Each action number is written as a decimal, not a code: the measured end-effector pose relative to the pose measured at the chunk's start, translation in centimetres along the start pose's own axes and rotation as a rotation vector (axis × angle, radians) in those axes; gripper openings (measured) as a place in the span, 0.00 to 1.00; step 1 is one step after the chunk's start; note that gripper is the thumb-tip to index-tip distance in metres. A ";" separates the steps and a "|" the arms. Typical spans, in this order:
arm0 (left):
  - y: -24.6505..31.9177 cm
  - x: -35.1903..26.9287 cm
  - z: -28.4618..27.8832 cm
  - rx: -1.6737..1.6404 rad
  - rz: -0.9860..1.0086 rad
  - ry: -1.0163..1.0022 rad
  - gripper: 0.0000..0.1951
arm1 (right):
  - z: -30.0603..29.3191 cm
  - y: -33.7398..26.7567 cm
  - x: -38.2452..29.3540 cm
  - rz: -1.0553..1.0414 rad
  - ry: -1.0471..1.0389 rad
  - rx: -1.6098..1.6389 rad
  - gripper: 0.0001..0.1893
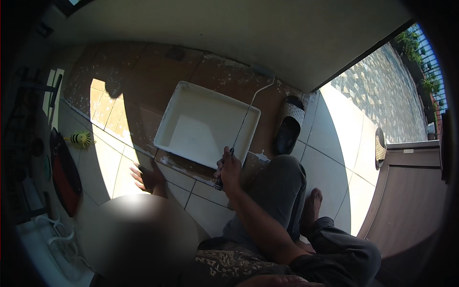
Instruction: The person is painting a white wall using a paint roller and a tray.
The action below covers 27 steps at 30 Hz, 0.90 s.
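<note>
My right hand (228,170) grips the dark handle of a paint roller (252,102). Its thin wire frame rises over the right side of a white rectangular tray (168,104), up to the blurred grey roller head at the foot of the wall. Pale paint or a pale bottom shows inside the tray; I cannot tell which. To the left of the tray, my left hand (152,177) is spread with nothing in it, some fingers lit by sun. Whether it touches the floor is unclear, and a blurred oval hides the area below its wrist.
Paint-spotted brown tiles (118,64) run along the pale wall (233,28). A black-and-white slipper (290,123) lies right of the tray, another slipper (380,149) farther right. A striped yellow toy (80,139) and a black-and-red object (66,174) lie left. A brown door panel (408,201) stands right.
</note>
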<state>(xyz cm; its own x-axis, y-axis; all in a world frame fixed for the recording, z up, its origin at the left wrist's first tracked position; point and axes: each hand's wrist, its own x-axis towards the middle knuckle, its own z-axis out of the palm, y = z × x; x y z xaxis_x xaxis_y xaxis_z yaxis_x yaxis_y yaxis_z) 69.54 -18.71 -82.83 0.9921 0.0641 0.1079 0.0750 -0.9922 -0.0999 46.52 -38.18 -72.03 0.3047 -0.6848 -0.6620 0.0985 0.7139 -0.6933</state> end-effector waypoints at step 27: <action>0.1 -0.1 -0.1 -0.005 -0.004 0.014 0.47 | 0.7 -0.1 -1.6 -0.155 -0.024 -0.076 0.25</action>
<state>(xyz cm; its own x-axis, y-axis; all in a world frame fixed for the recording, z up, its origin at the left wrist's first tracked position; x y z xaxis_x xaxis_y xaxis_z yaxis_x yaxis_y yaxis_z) 69.48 -18.87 -82.78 0.9903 0.0670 0.1218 0.0788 -0.9924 -0.0945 46.67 -37.03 -70.67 0.3140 -0.7813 -0.5395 0.0740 0.5866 -0.8065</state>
